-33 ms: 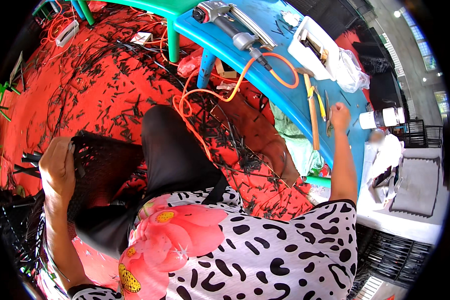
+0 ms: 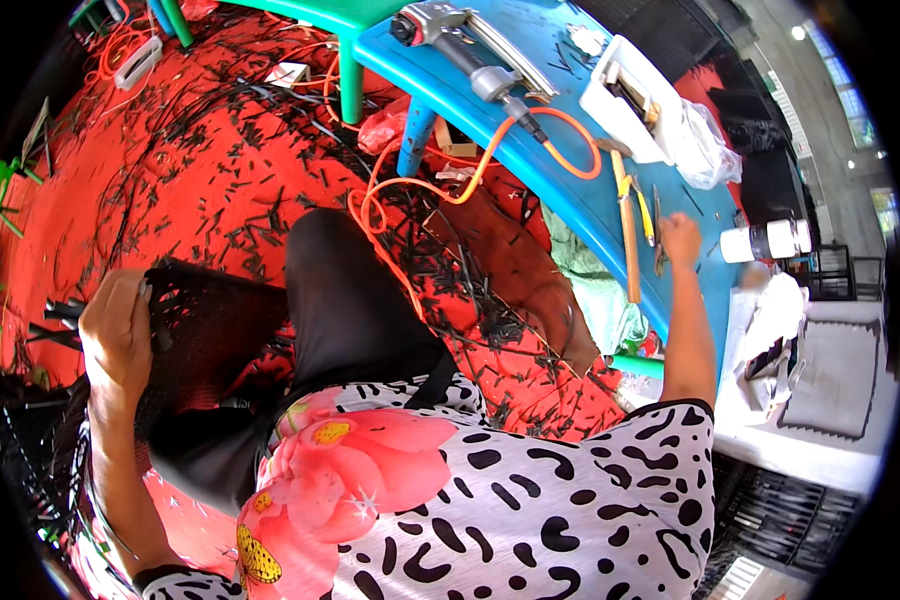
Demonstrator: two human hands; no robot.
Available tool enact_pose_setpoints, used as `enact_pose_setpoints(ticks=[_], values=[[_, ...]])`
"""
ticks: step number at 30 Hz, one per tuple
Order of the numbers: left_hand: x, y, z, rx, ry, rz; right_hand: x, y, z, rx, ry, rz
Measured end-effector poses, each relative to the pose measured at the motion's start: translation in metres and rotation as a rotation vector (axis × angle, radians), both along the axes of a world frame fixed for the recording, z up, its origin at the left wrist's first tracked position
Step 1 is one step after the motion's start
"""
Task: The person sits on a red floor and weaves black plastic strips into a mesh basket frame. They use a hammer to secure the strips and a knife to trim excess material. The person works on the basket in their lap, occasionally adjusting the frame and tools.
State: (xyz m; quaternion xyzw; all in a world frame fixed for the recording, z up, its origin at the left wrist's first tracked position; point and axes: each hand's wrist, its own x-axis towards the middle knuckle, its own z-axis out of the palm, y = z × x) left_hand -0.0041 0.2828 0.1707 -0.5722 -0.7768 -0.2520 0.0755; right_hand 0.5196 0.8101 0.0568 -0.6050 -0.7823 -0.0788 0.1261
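Red flooring (image 2: 185, 205) spreads beneath the work, littered with short black strips (image 2: 240, 140); beyond the knees stand a green bench (image 2: 310, 8) and a blue bench (image 2: 600, 215), their ends meeting near the top of the view. Black woven mesh (image 2: 205, 305), the piece in hand, hangs at the person's left, between the left hand (image 2: 118, 325) and the dark-trousered leg (image 2: 345, 290); the left grip is closed, thumb against fingers, with hold of the mesh's upper edge; dark sticks (image 2: 62, 315) jut out just beyond the knuckles.

Out over the blue bench, the right hand (image 2: 681, 240) has its fingers curled in; whether that grip has hold of anything, I cannot tell; a slim dark metal tool (image 2: 657, 210) lies right beside it, then yellow-handled pliers (image 2: 644, 217), then a wooden-handled hammer (image 2: 629, 240). Farther along the same bench rests a pneumatic fastening gun (image 2: 460, 55), joined to an orange hose (image 2: 489, 150) that loops over the edge toward the floor; near it sit a white bin (image 2: 615, 130) of small items and a clear plastic bag (image 2: 708, 155); a white cylindrical container (image 2: 788, 238) lies past the right hand.
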Motion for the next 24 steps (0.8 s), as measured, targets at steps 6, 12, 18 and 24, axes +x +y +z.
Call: enact_pose_setpoints(ticks=[6,12,18,24], values=[[-0.005,-0.001,-0.002,-0.029,0.052,-0.008,0.018,0.008,-0.004,-0.190,-0.165,-0.036],[-0.007,-0.017,-0.008,0.005,0.026,0.039,-0.029,0.011,0.028,0.117,0.019,0.007],[-0.008,-0.011,-0.009,0.024,0.032,0.000,-0.211,-0.144,0.096,-0.429,0.701,0.889],[-0.008,-0.016,-0.008,0.073,0.069,-0.013,-0.355,-0.320,0.108,-0.302,0.389,1.619]])
